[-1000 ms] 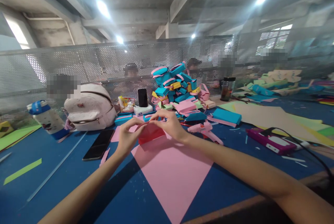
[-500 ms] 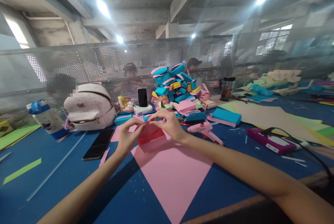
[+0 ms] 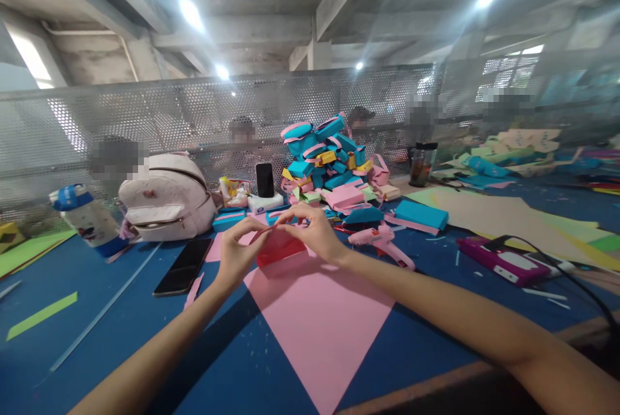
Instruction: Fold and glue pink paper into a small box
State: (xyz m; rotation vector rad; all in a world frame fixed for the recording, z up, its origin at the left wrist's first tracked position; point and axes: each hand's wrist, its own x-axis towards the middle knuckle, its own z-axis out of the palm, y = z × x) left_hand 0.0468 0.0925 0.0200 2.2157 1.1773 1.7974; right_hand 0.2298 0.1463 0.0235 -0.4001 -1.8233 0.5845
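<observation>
A large sheet of pink paper lies on the blue table with one corner toward me. Its far part is curled up and over, and the raised part looks deeper red in the shade. My left hand pinches the raised edge between thumb and fingers. Close beside it, my right hand pinches the same edge, fingertips nearly meeting the left ones. A pink glue gun rests on the table just right of my right hand.
A pile of blue, pink and yellow paper pieces rises behind my hands. Left are a dark phone, a white backpack and a bottle. Right lie a blue paper box, a purple power bank with a cable, and paper sheets.
Almost nothing differs. Both hands stay pinched on the raised paper edge, with at most a tiny shift of the left hand to the right.
</observation>
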